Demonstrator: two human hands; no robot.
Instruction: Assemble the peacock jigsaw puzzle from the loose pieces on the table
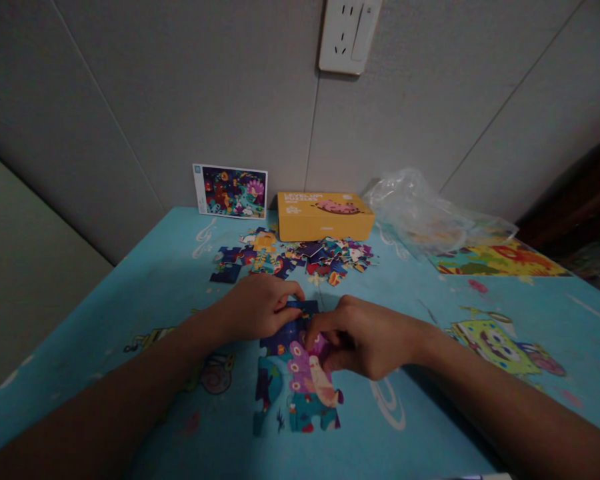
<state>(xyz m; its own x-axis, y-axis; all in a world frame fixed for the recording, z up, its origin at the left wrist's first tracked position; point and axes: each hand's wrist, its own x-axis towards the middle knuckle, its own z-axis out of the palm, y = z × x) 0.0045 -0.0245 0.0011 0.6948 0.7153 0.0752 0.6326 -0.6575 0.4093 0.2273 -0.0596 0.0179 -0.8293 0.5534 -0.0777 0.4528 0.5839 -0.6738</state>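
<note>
A partly joined jigsaw puzzle (313, 387) lies flat on the table in front of me, showing a pink creature with dark blue and teal surroundings. At its upper left edge is my left hand (255, 310), its fingers curled and the thumb and index finger on the top pieces. My right hand (367, 333) comes in from the right, thumb and fingers bent in a pinch at a pink puzzle piece (319, 345). Those fingertips partly cover the piece, so its outline is hidden. Beyond both hands are loose puzzle pieces (337, 257) in a heap.
A yellow puzzle box (325, 227) stands behind the heap, near the wall. Left of it, a picture card (234, 191) leans upright. At the right lie a clear plastic bag (415, 207) and a yellow-orange picture sheet (500, 260). A blue cartoon tablecloth (130, 287) covers the table.
</note>
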